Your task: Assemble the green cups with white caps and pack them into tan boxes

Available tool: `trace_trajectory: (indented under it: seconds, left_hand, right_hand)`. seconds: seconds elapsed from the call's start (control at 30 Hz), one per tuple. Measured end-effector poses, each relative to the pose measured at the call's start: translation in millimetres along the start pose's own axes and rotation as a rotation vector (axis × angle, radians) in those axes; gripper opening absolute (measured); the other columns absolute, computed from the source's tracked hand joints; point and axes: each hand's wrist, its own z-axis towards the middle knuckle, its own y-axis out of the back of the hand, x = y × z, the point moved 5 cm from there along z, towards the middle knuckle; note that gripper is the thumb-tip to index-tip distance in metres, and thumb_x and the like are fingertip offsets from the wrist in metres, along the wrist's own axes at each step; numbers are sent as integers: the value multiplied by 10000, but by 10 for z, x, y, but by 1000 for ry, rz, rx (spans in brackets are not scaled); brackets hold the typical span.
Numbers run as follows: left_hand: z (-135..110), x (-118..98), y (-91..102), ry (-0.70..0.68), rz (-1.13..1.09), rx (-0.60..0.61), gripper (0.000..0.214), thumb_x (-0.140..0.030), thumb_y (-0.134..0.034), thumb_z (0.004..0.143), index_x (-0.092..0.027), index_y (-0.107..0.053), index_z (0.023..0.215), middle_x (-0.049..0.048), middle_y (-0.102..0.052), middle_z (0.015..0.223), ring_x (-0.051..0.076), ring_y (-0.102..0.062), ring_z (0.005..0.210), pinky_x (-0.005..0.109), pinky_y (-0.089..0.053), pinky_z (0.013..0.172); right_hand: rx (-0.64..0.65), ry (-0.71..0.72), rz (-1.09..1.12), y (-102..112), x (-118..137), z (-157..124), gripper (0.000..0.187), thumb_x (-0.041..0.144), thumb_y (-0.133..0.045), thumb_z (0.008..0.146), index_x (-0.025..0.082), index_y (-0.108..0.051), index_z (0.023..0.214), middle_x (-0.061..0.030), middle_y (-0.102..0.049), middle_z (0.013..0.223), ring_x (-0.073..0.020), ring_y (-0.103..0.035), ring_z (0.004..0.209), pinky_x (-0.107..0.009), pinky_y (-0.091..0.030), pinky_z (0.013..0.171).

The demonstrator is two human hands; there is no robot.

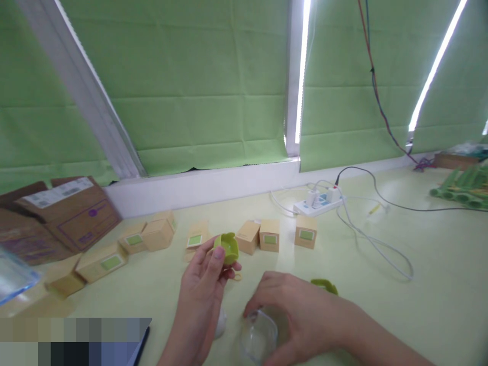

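Note:
Raised over the table, my left hand (204, 282) pinches a small yellow-green molded cover (227, 247) with a raised rim, its hollow side facing me. My right hand (295, 315) is lower and to the right, its fingers and thumb curled around a clear cup (259, 336). Part of that cup is cut off by the bottom edge. Behind my right wrist lies another yellow-green piece (324, 285), partly hidden. A white rounded object (220, 324) shows beside my left forearm, mostly covered. Near my left fingertips is a small yellow ring (238, 277).
Several small tan boxes with green labels (269, 235) stand across the table. A brown carton (76, 218) is at the left. Further back, a white power strip (319, 203) trails cables. Green tubes (461, 193) lie far right. A blurred-out patch covers the lower left.

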Motion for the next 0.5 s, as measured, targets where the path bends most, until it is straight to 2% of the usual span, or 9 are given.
trace_trajectory:
  seconds: [0.1,0.17,0.37,0.5]
  left_hand:
    - [-4,-5,-22,6,-15,14,352,-420,-763,822,-184,-673,1066,-4,-715,894,113,-642,680,231,-511,627]
    - [-8,-12,-39,12,-25,17,329,-426,-753,830,-187,-674,1042,-7,-712,864,117,-637,667,233,-505,614]
    - [-16,-40,-52,34,-54,20,259,-423,-726,844,-173,-688,899,26,-724,842,137,-630,644,248,-498,593]
    - [-6,-88,-31,20,-84,1,247,-410,-712,847,-170,-697,904,37,-728,869,138,-621,666,245,-504,604]
  right_hand:
    - [-122,-100,-55,165,-26,-10,588,554,-827,694,229,-703,1168,-69,-727,1075,-255,-670,996,-371,-526,911]
    - [-148,-134,-94,219,-57,-13,596,512,-817,730,229,-676,1235,-80,-711,1123,-264,-666,1031,-386,-526,932]
    - [-159,-246,-201,213,-215,-36,583,415,-752,804,220,-615,1336,-114,-689,1211,-306,-658,1097,-453,-512,985]
    - [-181,-263,-242,195,-238,-43,549,410,-702,853,203,-598,1350,-131,-682,1224,-313,-639,1122,-476,-509,988]
